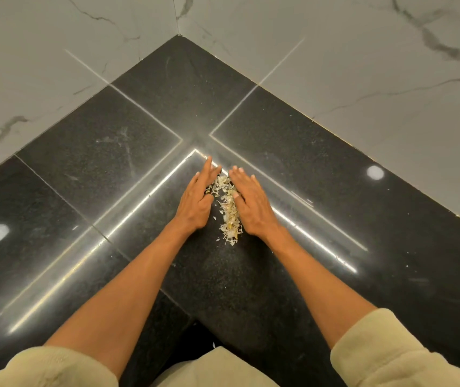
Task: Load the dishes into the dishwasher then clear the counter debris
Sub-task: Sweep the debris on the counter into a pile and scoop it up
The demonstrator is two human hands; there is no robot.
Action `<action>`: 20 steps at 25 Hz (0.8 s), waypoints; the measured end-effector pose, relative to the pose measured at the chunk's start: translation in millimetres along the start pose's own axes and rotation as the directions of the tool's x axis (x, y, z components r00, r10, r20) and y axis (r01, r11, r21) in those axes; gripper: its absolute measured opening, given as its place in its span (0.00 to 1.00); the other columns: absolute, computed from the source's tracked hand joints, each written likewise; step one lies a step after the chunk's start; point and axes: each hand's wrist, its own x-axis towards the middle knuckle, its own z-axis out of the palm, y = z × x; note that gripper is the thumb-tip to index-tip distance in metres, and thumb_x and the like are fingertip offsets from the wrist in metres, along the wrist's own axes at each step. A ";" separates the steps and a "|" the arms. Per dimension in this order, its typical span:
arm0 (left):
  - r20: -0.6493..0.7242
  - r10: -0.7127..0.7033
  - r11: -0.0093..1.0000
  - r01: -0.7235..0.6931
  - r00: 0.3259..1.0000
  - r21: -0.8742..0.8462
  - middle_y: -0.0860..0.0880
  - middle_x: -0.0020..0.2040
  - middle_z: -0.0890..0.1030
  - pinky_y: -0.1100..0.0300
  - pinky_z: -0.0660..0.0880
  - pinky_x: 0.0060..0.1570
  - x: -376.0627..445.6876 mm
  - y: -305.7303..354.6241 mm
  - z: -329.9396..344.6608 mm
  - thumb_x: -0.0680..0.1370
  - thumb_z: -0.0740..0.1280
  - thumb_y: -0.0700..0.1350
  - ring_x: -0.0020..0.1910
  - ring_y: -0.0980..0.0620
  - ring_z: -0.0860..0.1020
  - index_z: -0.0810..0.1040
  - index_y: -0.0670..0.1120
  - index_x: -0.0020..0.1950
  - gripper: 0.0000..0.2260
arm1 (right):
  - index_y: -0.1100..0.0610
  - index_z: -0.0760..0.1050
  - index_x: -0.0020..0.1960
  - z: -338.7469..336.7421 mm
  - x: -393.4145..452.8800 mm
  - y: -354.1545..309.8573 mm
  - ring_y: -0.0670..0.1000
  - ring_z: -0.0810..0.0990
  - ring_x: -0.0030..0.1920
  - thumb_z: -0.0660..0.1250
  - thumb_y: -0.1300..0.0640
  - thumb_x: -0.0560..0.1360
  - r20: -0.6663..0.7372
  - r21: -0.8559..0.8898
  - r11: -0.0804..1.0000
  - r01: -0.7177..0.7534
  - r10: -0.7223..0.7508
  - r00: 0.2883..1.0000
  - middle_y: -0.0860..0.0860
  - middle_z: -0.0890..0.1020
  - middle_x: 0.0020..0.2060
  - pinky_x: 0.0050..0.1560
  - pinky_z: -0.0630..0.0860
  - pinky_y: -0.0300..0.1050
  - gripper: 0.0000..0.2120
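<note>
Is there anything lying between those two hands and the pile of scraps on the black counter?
Nothing visible. The left hand and right hand lie flat on the counter, flanking the debris directly, with fingers already at its edges.

Counter [128, 152] was polished black stone, finely speckled and glossy enough to mirror light strips and two round lamps, with faint smears and dust dulling the sheen near the seams. Walls [362, 65] were pale marble-look tile with grey veining, smooth with a soft satin finish. Debris [228, 208] between the hands looked dry, papery and flaky, pale cream to yellow; the sleeves [385, 347] were thick, soft, fleecy cloth, matt cream.
</note>
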 end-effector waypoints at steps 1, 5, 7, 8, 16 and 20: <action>-0.002 0.009 0.999 -0.010 1.000 -0.034 0.52 0.76 0.67 0.51 0.51 0.79 -5.4 1.6 3.6 0.76 0.51 0.55 0.76 0.68 0.57 0.47 0.46 0.82 0.36 | 0.58 0.59 0.80 3.8 -10.4 -2.2 0.47 0.52 0.80 0.50 0.55 0.83 0.009 0.025 0.999 0.035 -0.036 0.999 0.53 0.60 0.79 0.80 0.46 0.48 0.25; -0.066 -0.012 0.975 -0.004 0.998 -0.223 0.47 0.73 0.73 0.55 0.61 0.76 -38.4 9.9 23.5 0.78 0.59 0.55 0.74 0.60 0.66 0.55 0.42 0.81 0.35 | 0.59 0.62 0.78 10.3 -48.7 -12.0 0.46 0.58 0.79 0.54 0.59 0.82 0.020 0.195 0.978 0.066 -0.072 0.997 0.52 0.64 0.78 0.80 0.50 0.46 0.24; -0.084 -0.038 0.958 0.012 0.996 -0.287 0.46 0.71 0.75 0.55 0.61 0.76 -54.0 10.3 28.2 0.76 0.59 0.41 0.74 0.56 0.68 0.55 0.41 0.80 0.32 | 0.58 0.66 0.76 7.0 -60.7 -12.1 0.45 0.63 0.77 0.57 0.61 0.80 0.033 0.338 0.941 0.005 -0.017 0.999 0.51 0.69 0.75 0.79 0.54 0.46 0.24; -0.080 -0.047 0.949 0.019 0.996 -0.313 0.46 0.71 0.75 0.55 0.60 0.76 -60.2 10.1 28.1 0.74 0.58 0.36 0.74 0.54 0.68 0.55 0.42 0.81 0.34 | 0.58 0.69 0.75 3.1 -64.2 -10.4 0.44 0.66 0.75 0.59 0.62 0.79 0.028 0.396 0.918 -0.020 0.010 1.000 0.51 0.71 0.74 0.78 0.57 0.46 0.24; -0.198 -0.040 0.937 -0.032 0.979 -0.348 0.44 0.79 0.62 0.45 0.55 0.78 -68.5 18.2 30.0 0.72 0.58 0.32 0.79 0.48 0.59 0.51 0.39 0.81 0.36 | 0.57 0.59 0.80 -20.7 -14.7 13.3 0.48 0.55 0.79 0.53 0.49 0.82 -0.102 0.029 0.986 -0.165 0.167 0.981 0.52 0.60 0.79 0.80 0.51 0.53 0.28; -0.297 -0.057 0.954 -0.036 0.953 -0.299 0.43 0.79 0.61 0.41 0.59 0.76 -68.0 16.0 34.0 0.75 0.58 0.37 0.79 0.47 0.60 0.55 0.38 0.80 0.33 | 0.55 0.55 0.81 0.2 -37.4 -15.2 0.43 0.49 0.80 0.49 0.46 0.85 0.095 0.023 0.999 0.037 -0.039 0.995 0.50 0.55 0.80 0.80 0.45 0.48 0.27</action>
